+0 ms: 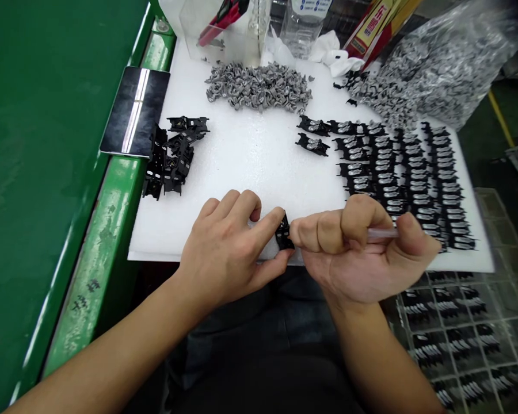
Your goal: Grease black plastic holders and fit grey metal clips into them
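Observation:
My left hand (pixel 228 247) pinches a small black plastic part (pixel 283 234) between thumb and forefinger, just above the near edge of the white foam sheet (pixel 250 155). My right hand (pixel 358 253) is closed round a thin clear tool (pixel 382 233), its fingertips meeting the same black part. A small heap of bare black parts (pixel 170 158) lies at the sheet's left. A pile of grey metal clips (pixel 259 86) sits at the back. Rows of black parts fitted with clips (pixel 406 172) fill the right side.
A dark phone (pixel 134 110) lies on the green rail at the left. A clear plastic bag of clips (pixel 440 63), a clear bottle (pixel 302 23) and a clear box (pixel 224 29) stand at the back. A divided tray of finished parts (pixel 461 339) sits lower right.

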Available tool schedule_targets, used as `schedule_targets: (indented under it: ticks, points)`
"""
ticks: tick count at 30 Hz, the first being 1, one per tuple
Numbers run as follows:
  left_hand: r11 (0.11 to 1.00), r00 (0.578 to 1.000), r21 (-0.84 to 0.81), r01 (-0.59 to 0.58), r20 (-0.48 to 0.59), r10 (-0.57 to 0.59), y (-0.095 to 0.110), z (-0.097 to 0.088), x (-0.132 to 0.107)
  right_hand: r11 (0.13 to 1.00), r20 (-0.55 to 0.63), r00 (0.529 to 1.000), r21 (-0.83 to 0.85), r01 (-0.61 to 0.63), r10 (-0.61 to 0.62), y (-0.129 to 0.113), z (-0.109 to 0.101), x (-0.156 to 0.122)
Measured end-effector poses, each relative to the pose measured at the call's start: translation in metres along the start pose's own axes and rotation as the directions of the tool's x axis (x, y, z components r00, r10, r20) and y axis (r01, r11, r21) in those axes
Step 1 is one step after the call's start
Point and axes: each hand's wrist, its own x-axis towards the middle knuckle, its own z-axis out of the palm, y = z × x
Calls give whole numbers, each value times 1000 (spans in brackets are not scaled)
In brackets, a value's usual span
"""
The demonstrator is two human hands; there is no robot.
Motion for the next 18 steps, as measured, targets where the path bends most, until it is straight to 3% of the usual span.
schedule_targets:
  ticks: [12, 18]
  points:
    - [1000, 1000, -2, 6, -5, -6, 1, 0, 0, 993, -15, 999, -109, -47, 45, -2, 12, 0]
    - [1000, 1000, -14, 8, -4, -8, 0, 0, 0, 1000, -124, 992, -6, 7, -8, -3, 10, 0]
